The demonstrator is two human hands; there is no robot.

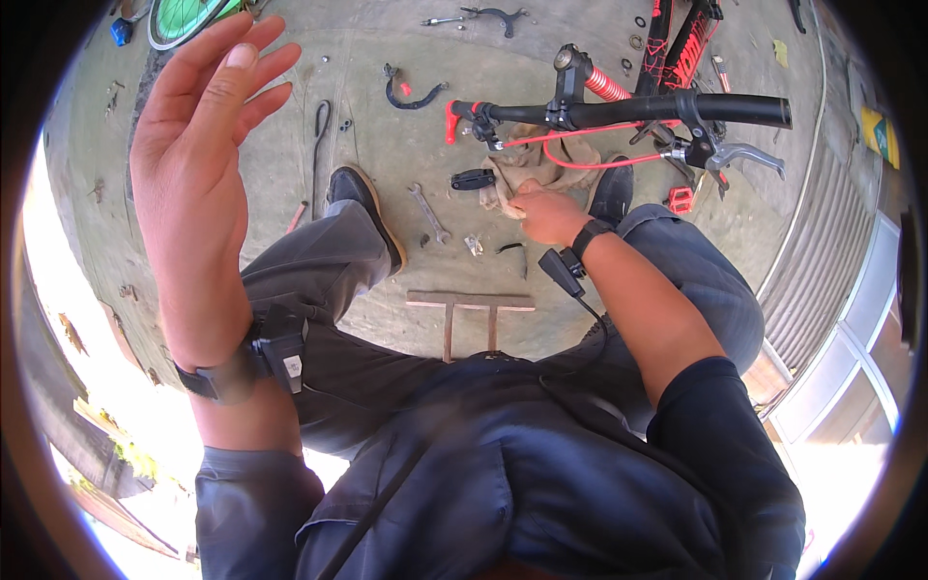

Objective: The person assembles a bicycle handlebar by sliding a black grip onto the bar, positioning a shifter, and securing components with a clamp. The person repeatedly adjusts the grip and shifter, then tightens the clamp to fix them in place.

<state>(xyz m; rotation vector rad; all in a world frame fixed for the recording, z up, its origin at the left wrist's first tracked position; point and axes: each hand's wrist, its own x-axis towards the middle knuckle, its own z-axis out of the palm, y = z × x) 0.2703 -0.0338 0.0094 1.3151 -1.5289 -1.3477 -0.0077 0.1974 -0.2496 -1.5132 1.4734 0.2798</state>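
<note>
My left hand point(198, 164) is raised at the left, close to the camera, its fingers outstretched and nothing in it. My right hand point(551, 215) is low between my feet, fingers closed on a beige cloth point(575, 159) that lies bunched on the ground. Just beyond it spans a black bicycle handlebar point(677, 111) with red cables, a silver brake lever point(749, 155) at its right end and a red fitting point(452, 123) at its left. A black folded object point(473, 180) touches the cloth's left edge; its kind is unclear.
An open-ended spanner point(428, 213) lies between my shoes, near small loose parts. A low wooden stool point(469, 302) stands before me. The red-and-black bike frame point(684, 48) is at the back right, a red pedal point(681, 200) by my right knee, a green-lined wheel point(184, 17) far left.
</note>
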